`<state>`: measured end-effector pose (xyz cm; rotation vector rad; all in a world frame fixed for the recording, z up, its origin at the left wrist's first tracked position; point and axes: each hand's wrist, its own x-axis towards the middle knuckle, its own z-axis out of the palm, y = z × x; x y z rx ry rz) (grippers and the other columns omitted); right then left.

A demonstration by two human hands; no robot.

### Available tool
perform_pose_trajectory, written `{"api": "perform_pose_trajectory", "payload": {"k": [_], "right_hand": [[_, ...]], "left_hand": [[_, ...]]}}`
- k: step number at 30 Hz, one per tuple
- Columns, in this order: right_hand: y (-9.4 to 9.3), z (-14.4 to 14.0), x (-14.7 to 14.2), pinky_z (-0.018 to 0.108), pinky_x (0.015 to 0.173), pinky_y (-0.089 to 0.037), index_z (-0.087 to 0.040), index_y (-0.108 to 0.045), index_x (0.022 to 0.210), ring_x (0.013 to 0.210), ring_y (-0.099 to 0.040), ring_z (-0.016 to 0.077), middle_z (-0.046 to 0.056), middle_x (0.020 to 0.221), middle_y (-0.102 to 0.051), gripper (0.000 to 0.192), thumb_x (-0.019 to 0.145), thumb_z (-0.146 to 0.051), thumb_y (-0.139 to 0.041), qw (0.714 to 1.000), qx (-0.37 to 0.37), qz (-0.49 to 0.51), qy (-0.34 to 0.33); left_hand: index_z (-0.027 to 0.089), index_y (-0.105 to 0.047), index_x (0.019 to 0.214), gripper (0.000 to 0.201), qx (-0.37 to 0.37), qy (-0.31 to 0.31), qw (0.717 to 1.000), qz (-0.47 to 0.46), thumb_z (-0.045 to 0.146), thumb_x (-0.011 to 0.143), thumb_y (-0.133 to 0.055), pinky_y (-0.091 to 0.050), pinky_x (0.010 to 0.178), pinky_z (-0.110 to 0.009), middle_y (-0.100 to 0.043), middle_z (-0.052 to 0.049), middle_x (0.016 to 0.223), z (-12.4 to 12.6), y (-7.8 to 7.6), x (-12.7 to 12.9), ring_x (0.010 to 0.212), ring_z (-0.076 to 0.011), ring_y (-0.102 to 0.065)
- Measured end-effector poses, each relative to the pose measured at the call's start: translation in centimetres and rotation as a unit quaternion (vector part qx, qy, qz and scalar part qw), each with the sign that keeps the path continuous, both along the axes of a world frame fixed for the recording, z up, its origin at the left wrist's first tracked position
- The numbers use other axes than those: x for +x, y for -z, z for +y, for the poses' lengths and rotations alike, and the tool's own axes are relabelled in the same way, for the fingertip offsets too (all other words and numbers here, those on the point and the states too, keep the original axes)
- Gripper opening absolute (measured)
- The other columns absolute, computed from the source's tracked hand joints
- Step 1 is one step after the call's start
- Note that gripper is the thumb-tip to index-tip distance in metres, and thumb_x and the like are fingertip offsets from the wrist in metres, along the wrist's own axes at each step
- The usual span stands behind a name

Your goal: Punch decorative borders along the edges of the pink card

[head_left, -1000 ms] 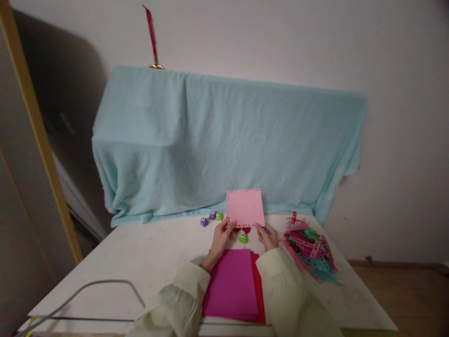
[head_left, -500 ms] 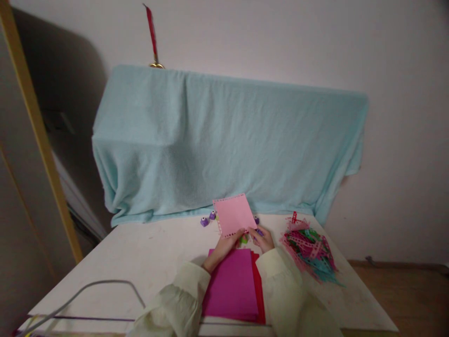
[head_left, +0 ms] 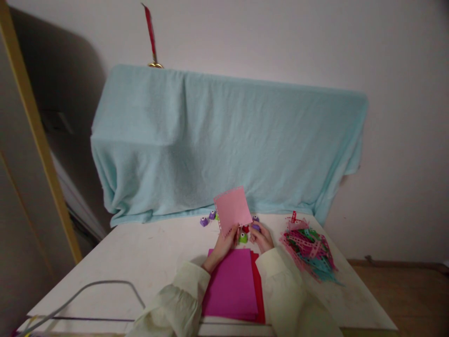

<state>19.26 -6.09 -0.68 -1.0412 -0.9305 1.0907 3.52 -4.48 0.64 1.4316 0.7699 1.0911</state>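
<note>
A square of pink paper (head_left: 233, 209) with rows of punched holes along its edges is tilted up above the table. My left hand (head_left: 225, 243) grips its near edge, thumb on top. At the paper's near right corner, the fingers of my right hand (head_left: 262, 238) are closed on its edge; a small pink bit shows below them. Beneath and between my hands lie a green craft punch (head_left: 243, 238) and a red one (head_left: 245, 229), partly hidden. Beside my right fingers is a purple punch (head_left: 257, 225).
Magenta sheets (head_left: 231, 285) lie over red sheets (head_left: 258, 290) in front of me. To the right is a heap of punched paper strips (head_left: 310, 250). Small purple punches (head_left: 204, 222) stand at the back. A grey curved rod (head_left: 105, 282) is at front left; a blue cloth (head_left: 228, 145) hangs behind.
The pink paper has tilted up and shifted slightly left with my left hand. Its near right corner has drawn back from my right hand, uncovering the red and green punches.
</note>
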Motion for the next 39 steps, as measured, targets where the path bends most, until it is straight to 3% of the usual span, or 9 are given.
{"api": "perform_pose_trajectory", "payload": {"k": [8,11,15,20,29,39], "right_hand": [[0.74,0.03,-0.22,0.025,0.047,-0.045,-0.015,-0.064,0.088,0.047,-0.048,0.0102,-0.002,0.057,-0.055,0.038,0.065,-0.044,-0.073,0.999,0.02,-0.026,-0.033],[0.78,-0.08,-0.04,0.023,0.04,-0.041,-0.014,-0.064,0.082,0.04,-0.045,0.0082,0.0,0.059,-0.059,0.034,0.072,-0.047,-0.066,0.997,0.019,-0.048,-0.061],[0.4,-0.39,-0.02,0.02,0.03,-0.027,-0.014,-0.062,0.076,0.031,-0.039,0.0051,0.002,0.062,-0.061,0.037,0.078,-0.051,-0.058,0.993,0.017,-0.087,-0.074],[0.01,-0.54,-0.07,0.019,0.032,-0.015,-0.015,-0.061,0.073,0.032,-0.025,0.0033,-0.006,0.043,-0.041,0.04,0.081,-0.053,-0.054,0.992,0.014,-0.085,-0.088],[0.83,-0.26,0.03,0.021,0.038,-0.019,-0.013,-0.066,0.081,0.04,-0.029,0.0056,-0.006,0.048,-0.039,0.04,0.077,-0.052,-0.06,0.99,0.007,-0.11,-0.083],[0.26,-0.49,-0.06,0.022,0.042,-0.026,-0.014,-0.067,0.086,0.043,-0.034,0.0076,-0.003,0.054,-0.045,0.041,0.079,-0.053,-0.056,0.985,0.036,-0.139,-0.096]], "left_hand": [[0.017,-0.047,0.06,0.049,-0.002,-0.001,1.0,0.025,0.056,0.088,-0.033,-0.035,0.052,-0.023,-0.046,0.003,0.05,0.3,0.47,0.23,0.046,-0.0097,-0.04],[0.017,-0.045,0.058,0.052,-0.004,-0.013,0.999,0.043,0.057,0.088,-0.03,-0.034,0.052,-0.023,-0.044,0.004,0.049,0.4,0.62,0.31,0.046,-0.0096,-0.04],[0.017,-0.045,0.055,0.053,0.013,-0.003,0.997,0.071,0.055,0.089,-0.028,-0.035,0.056,-0.023,-0.044,0.004,0.048,0.26,0.27,0.05,0.048,-0.0099,-0.041],[0.017,-0.046,0.053,0.056,0.041,0.002,0.995,0.095,0.052,0.091,-0.026,-0.036,0.061,-0.023,-0.045,0.003,0.048,0.21,-0.05,-0.23,0.051,-0.0108,-0.046],[0.017,-0.048,0.051,0.06,0.035,0.019,0.993,0.114,0.053,0.091,-0.023,-0.032,0.05,-0.023,-0.042,0.001,0.042,0.3,-0.05,-0.27,0.044,-0.0105,-0.043],[0.016,-0.048,0.052,0.06,0.045,0.006,0.992,0.117,0.053,0.091,-0.022,-0.032,0.051,-0.022,-0.044,0.002,0.044,0.4,0.23,-0.16,0.046,-0.0099,-0.043]]}}
